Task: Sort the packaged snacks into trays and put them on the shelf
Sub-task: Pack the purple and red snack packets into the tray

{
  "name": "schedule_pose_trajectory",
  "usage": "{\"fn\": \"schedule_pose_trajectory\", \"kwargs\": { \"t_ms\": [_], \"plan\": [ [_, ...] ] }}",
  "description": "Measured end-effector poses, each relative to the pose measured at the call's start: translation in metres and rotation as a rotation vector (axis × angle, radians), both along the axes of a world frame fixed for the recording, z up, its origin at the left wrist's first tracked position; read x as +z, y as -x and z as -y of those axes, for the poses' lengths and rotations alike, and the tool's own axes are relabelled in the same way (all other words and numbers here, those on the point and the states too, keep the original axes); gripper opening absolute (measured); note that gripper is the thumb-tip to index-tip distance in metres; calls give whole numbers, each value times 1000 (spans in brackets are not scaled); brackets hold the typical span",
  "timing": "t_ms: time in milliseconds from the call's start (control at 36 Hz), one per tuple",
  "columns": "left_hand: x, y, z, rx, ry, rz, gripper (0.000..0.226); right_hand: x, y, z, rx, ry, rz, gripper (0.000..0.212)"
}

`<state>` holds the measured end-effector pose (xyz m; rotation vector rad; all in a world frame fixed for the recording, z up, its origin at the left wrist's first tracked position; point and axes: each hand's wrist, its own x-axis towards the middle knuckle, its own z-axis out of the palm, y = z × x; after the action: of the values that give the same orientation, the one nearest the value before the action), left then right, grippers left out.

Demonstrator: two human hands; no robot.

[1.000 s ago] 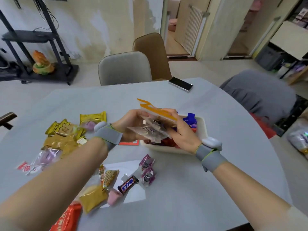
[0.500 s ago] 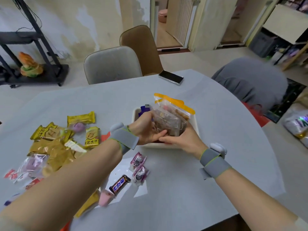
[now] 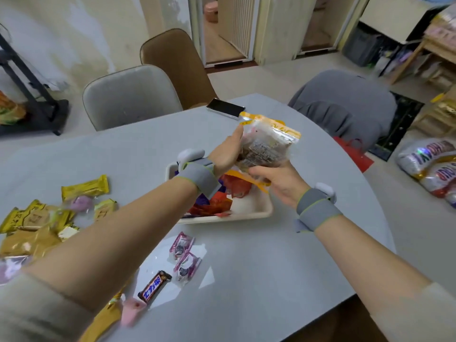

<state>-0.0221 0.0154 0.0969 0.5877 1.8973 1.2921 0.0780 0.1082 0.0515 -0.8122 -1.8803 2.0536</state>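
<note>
- I hold a clear snack bag (image 3: 265, 148) with an orange top strip in both hands, raised above the far right part of the cream tray (image 3: 261, 210) on the worktop (image 3: 246, 280).
- My left hand (image 3: 225, 154) has its grip closed on the bag's left side, thumb up along the edge.
- My right hand (image 3: 277, 182) cups the bag from below, fingers curled under its bottom corner.
- I judge the bag light, soft and crinkly, its film slippery, so I take it by the sides and the bottom, not by the thin top strip.
- Both forearms reach forward over the worktop, wrists bent inward toward each other.
- Red packets (image 3: 223, 196) already lie in the tray; loose yellow packets (image 3: 85, 189) wait at the left.
</note>
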Motion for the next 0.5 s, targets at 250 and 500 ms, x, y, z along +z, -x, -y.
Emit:
{"fn": "schedule_pose_trajectory", "kwargs": {
  "t_ms": [250, 500],
  "plan": [
    [-39, -1, 9, -128, -16, 277, 65, -10, 2, -20, 27, 211, 6, 35],
    [-65, 6, 0, 47, -193, 338, 77, -12, 14, -12, -184, 134, -118, 40]
  ]
}}
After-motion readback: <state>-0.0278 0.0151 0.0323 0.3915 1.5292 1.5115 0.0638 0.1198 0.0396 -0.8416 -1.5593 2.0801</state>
